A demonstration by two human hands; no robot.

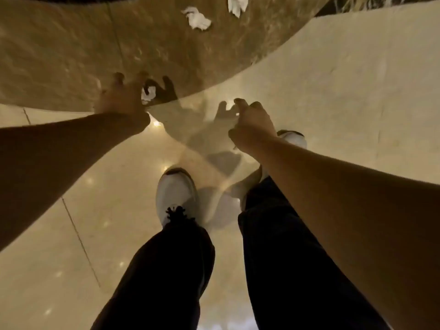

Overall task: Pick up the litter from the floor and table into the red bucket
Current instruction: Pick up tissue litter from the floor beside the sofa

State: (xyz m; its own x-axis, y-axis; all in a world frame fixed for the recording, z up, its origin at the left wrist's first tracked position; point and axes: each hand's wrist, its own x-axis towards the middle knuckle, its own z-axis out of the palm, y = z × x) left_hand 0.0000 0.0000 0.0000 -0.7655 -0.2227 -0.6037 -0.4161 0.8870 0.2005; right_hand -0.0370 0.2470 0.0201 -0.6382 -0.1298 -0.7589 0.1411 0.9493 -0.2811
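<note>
small white crumpled tissue (148,93) lies on the brown marble floor band (59,55), just beside the left hand (121,97); that hand hangs above it with fingers spread, contact with the tissue cannot be told. two more white tissues, one (198,19) farther out on the same band, another (235,4) at the top edge. right hand (252,125) loosely curled, empty, over the cream floor (333,91). white shoes (176,194) and dark trousers (166,270) below. bucket not seen.

No text, label, brand, number or sign is showing clearly enough to read anywhere in this view; the picture is dim and blurred.
</note>
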